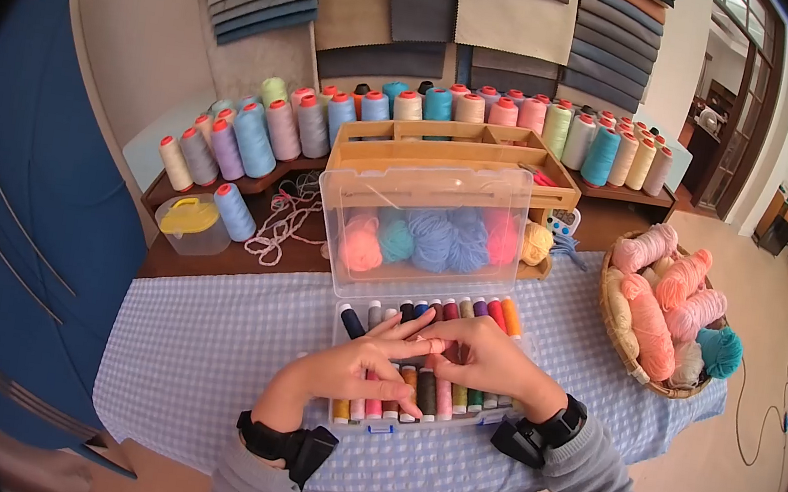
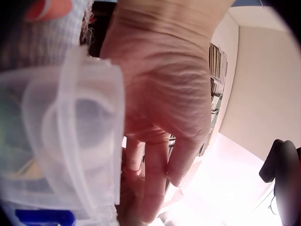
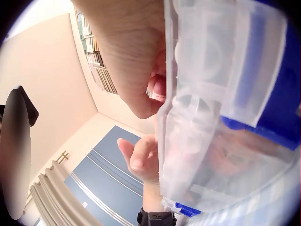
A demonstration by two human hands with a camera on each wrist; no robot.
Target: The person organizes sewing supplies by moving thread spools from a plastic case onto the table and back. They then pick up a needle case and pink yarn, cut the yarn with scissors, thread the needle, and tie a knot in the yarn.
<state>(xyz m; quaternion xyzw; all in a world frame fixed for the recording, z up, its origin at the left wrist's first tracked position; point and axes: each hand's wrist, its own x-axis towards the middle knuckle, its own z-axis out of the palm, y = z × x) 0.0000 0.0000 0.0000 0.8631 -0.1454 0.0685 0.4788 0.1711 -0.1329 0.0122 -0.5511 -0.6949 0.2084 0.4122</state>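
In the head view, a clear plastic case (image 1: 343,338) lies with its lid (image 1: 427,176) raised, holding rows of thread spools such as an orange one (image 1: 511,316). Above it, the left hand (image 1: 371,356) has its fingers spread and mostly straight; no object shows in it. The right hand (image 1: 488,358) has bent fingers touching the left fingertips; whether they pinch a finger is hidden. The left wrist view shows the left hand (image 2: 162,99) beside the translucent case wall (image 2: 94,141). In the right wrist view, the right hand (image 3: 131,61) curls behind the case edge (image 3: 167,108).
A basket (image 1: 623,343) of yarn stands at right. Behind the case are a wooden organizer (image 1: 376,155) and many large thread cones. A yellow-lidded tub (image 1: 190,221) and tangled cord (image 1: 284,223) are at left. Checked cloth (image 1: 194,349) covers the table.
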